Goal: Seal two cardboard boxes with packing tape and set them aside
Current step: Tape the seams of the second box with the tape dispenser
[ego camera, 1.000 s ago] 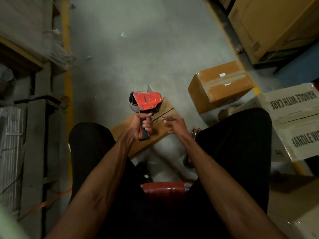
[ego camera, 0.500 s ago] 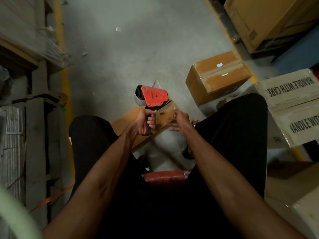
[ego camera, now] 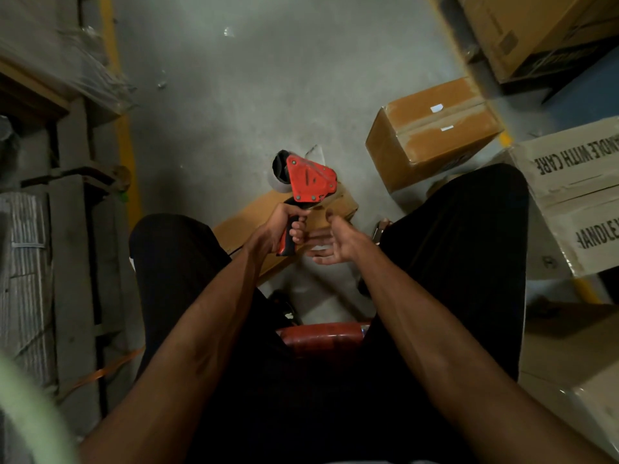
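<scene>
My left hand [ego camera: 278, 229] grips the black-and-red handle of a red tape dispenser [ego camera: 306, 182], held upright above a flat brown cardboard piece [ego camera: 241, 226] on the floor between my knees. A loose tape end sticks up behind the dispenser. My right hand [ego camera: 335, 242] hovers just right of the handle, palm up, fingers spread and holding nothing. A taped brown cardboard box [ego camera: 432, 132] stands on the floor ahead to the right.
White boxes printed "HANDLE WITH CARE" [ego camera: 576, 189] stand at my right. Large brown cartons [ego camera: 536, 31] sit at the far right. Wrapped pallets and stacked goods [ego camera: 43, 229] line the left beyond a yellow floor line [ego camera: 124, 135]. I sit on a red stool [ego camera: 325, 336].
My right hand came away from the cardboard and opened with the palm turned up. The dispenser tilted slightly; my left hand kept its hold on the handle.
</scene>
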Demonstrator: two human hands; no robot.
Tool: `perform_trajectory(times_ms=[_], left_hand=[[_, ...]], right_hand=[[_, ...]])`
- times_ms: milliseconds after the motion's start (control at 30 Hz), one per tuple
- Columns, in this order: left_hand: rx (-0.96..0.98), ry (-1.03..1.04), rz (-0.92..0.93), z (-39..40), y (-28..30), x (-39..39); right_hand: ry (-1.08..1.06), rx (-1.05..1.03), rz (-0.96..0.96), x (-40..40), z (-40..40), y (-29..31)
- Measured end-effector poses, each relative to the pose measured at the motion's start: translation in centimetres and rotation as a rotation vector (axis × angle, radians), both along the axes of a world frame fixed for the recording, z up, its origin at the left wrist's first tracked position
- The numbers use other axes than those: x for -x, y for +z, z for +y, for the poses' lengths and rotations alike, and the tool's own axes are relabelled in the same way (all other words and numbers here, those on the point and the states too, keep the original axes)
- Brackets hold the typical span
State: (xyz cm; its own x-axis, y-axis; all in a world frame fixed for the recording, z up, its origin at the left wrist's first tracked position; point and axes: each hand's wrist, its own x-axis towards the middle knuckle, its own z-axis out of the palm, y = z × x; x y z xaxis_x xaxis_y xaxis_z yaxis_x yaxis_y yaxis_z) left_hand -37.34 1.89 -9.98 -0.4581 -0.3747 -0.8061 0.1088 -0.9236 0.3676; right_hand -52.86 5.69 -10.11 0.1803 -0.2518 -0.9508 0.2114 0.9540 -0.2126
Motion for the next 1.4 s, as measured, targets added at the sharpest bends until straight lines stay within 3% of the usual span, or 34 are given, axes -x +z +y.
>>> perform_trajectory(times_ms=[167,300,533,967,1200,1400], left_hand=[[-0.003,0.058,0.069,-0.1,-0.3,0.1],[-0.003,0.056,0.053,-0.1,-0.6,-0.2],[-0.005,0.044,0.032,0.0,-0.6,-0.1],[0.028,-0.052,-0.052,0.2,-0.3,0.0],[0.034,-0.115,-0.108,0.0,0.0,-0.1],[0.103,-0.232,-0.200,-1.0,0.0,-1.1]], right_hand=[[-0.211,0.006,-0.101,0.1,-0.3,-0.4],[-0.299,0.024,-0.054,1.0,-0.8,0.0],[-0.288,-0.003,0.024,1.0,-0.4,-0.2],[-0.078,-0.041,0.030,1.1,-1.9,-0.7],[-0.154,0.055,0.183,1.9,-2.4,-1.3],[-0.040,0.281,0.637,3.9,-4.9,-3.4]])
